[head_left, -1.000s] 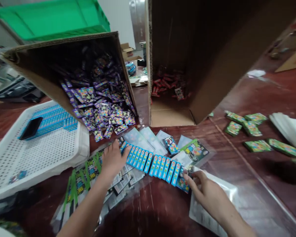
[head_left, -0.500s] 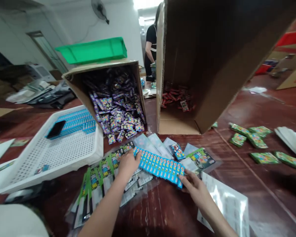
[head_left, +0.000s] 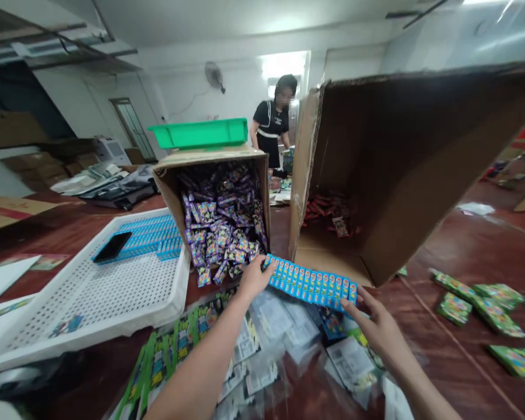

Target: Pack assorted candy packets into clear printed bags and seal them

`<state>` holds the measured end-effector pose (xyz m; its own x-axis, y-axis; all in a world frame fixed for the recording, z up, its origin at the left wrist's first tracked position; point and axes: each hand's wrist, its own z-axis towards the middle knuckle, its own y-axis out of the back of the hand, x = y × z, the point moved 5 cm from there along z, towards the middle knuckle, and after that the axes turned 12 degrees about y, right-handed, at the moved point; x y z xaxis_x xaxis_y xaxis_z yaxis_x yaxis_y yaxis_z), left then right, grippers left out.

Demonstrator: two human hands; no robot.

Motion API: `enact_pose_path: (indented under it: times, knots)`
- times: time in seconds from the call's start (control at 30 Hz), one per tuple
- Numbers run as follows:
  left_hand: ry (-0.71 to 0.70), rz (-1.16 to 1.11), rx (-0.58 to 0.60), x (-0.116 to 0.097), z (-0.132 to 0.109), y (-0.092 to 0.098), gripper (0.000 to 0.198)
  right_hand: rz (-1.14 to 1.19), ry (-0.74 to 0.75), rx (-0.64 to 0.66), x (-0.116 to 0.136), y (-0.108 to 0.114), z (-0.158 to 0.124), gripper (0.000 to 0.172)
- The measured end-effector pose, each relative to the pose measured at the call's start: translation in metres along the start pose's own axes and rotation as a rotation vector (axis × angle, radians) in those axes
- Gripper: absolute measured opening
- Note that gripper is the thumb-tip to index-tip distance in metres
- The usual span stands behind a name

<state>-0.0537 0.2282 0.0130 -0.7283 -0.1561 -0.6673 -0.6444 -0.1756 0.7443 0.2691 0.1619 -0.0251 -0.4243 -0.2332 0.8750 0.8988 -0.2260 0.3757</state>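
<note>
Squeezing from both ends, left hand (head_left: 252, 280) and right hand (head_left: 373, 312) have fingers clamped on the row of blue boxes (head_left: 311, 283), right of the white basket (head_left: 177, 300); the left hand's nearer that basket!

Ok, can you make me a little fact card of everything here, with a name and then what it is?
Left hand: holds one end of a row of small blue packs
Right hand: holds the other end
Left cardboard box: purple packets inside, green tray on top
Right cardboard box: red packets inside
White basket: more blue packs, with a black phone-like thing on them
Far right: green packs on the table
Background: a person in dark clothes
</note>
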Motion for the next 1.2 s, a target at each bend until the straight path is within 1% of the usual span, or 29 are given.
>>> enact_pose_path:
  times: [0.07, 0.1, 0.17, 0.23, 0.3, 0.4, 0.5, 0.57, 0.63, 0.7, 0.77, 0.83, 0.87, 0.9, 0.93, 0.97, 1.0, 1.03, 1.07, 1.1, 1.13, 1.17, 1.2]
  knots:
    - [-0.036, -0.037, -0.006, -0.003, 0.013, -0.008, 0.023, 0.085, 0.030, 0.062, -0.006, -0.009, 0.017, 0.066]
    - [-0.046, -0.047, -0.006, -0.002, 0.015, -0.012, 0.022, 0.130, 0.033, 0.100, -0.008, -0.017, 0.021, 0.065]
    - [-0.045, -0.045, 0.000, 0.001, 0.011, -0.022, 0.021, 0.168, 0.051, 0.151, -0.010, -0.033, 0.023, 0.064]
    - [-0.012, -0.018, 0.007, 0.004, -0.002, -0.034, 0.019, 0.096, 0.077, 0.194, -0.006, -0.049, 0.019, 0.063]
    - [0.049, 0.026, 0.003, 0.007, -0.021, -0.044, 0.020, -0.073, 0.094, 0.235, 0.001, -0.064, 0.013, 0.062]
    - [0.170, 0.104, -0.034, 0.011, -0.052, -0.050, 0.025, -0.269, 0.079, 0.292, 0.010, -0.078, 0.002, 0.062]
    - [0.272, 0.168, -0.053, 0.019, -0.077, -0.043, 0.030, -0.318, 0.069, 0.345, 0.017, -0.086, -0.011, 0.062]
    - [0.301, 0.196, -0.032, 0.025, -0.084, -0.035, 0.030, -0.388, 0.103, 0.391, 0.023, -0.091, -0.015, 0.059]
    - [0.316, 0.217, -0.021, 0.027, -0.078, -0.025, 0.031, -0.453, 0.139, 0.419, 0.033, -0.099, -0.010, 0.057]
    - [0.325, 0.235, -0.035, 0.024, -0.063, -0.017, 0.035, -0.483, 0.145, 0.413, 0.044, -0.107, 0.002, 0.056]
    - [0.322, 0.249, -0.052, 0.020, -0.048, -0.008, 0.046, -0.509, 0.139, 0.395, 0.053, -0.110, 0.016, 0.059]
    - [0.311, 0.263, -0.079, 0.018, -0.044, 0.004, 0.060, -0.546, 0.143, 0.373, 0.062, -0.100, 0.022, 0.066]
    - [0.281, 0.252, -0.081, 0.018, -0.049, 0.012, 0.064, -0.551, 0.166, 0.365, 0.066, -0.090, 0.019, 0.069]
    - [0.236, 0.224, -0.055, 0.019, -0.058, 0.022, 0.066, -0.539, 0.195, 0.373, 0.071, -0.077, 0.012, 0.070]
    - [0.164, 0.174, 0.008, 0.021, -0.071, 0.030, 0.067, -0.502, 0.241, 0.398, 0.075, -0.063, 0.001, 0.070]
    - [0.074, 0.103, 0.144, 0.023, -0.089, 0.037, 0.070, -0.432, 0.269, 0.466, 0.077, -0.049, -0.014, 0.070]
    - [0.015, 0.045, 0.323, 0.028, -0.111, 0.041, 0.074, -0.353, 0.248, 0.565, 0.076, -0.037, -0.033, 0.068]
    - [-0.034, 0.029, 0.518, 0.033, -0.134, 0.043, 0.084, -0.285, 0.206, 0.668, 0.074, -0.027, -0.055, 0.067]
    - [-0.060, 0.052, 0.629, 0.041, -0.157, 0.046, 0.101, -0.229, 0.143, 0.760, 0.070, -0.020, -0.077, 0.068]
    - [-0.071, 0.085, 0.684, 0.048, -0.176, 0.048, 0.118, -0.180, 0.087, 0.829, 0.066, -0.017, -0.099, 0.074]
    - [-0.092, 0.130, 0.716, 0.054, -0.192, 0.047, 0.133, -0.149, 0.057, 0.866, 0.063, -0.017, -0.119, 0.082]
    - [-0.123, 0.174, 0.719, 0.058, -0.205, 0.044, 0.143, -0.157, 0.056, 0.847, 0.061, -0.020, -0.135, 0.094]
    - [-0.169, 0.208, 0.715, 0.059, -0.216, 0.039, 0.149, -0.184, 0.085, 0.808, 0.060, -0.026, -0.147, 0.107]
